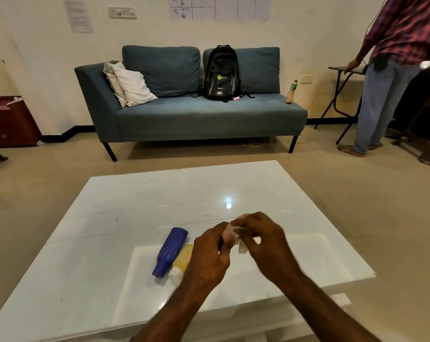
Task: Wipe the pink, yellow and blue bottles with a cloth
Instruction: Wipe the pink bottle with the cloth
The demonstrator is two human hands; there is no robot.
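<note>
Head view shows your left hand [210,255] gripping the pink bottle [227,236] while your right hand [260,239] pinches the cloth [236,232] against it. Blue bottle [170,251] and yellow bottle [183,259] lie on the surface [110,243] just left of your grip, likely wiped next.

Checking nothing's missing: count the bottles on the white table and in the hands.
3. The blue bottle and yellow bottle lie side by side on the table; the pink bottle is mostly hidden between the hands.

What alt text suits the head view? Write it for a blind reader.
Two hands work over a white table: the left hand holds a pink bottle while the right hand rubs it with a cloth. Blue bottle and yellow bottle lie alongside.
</note>
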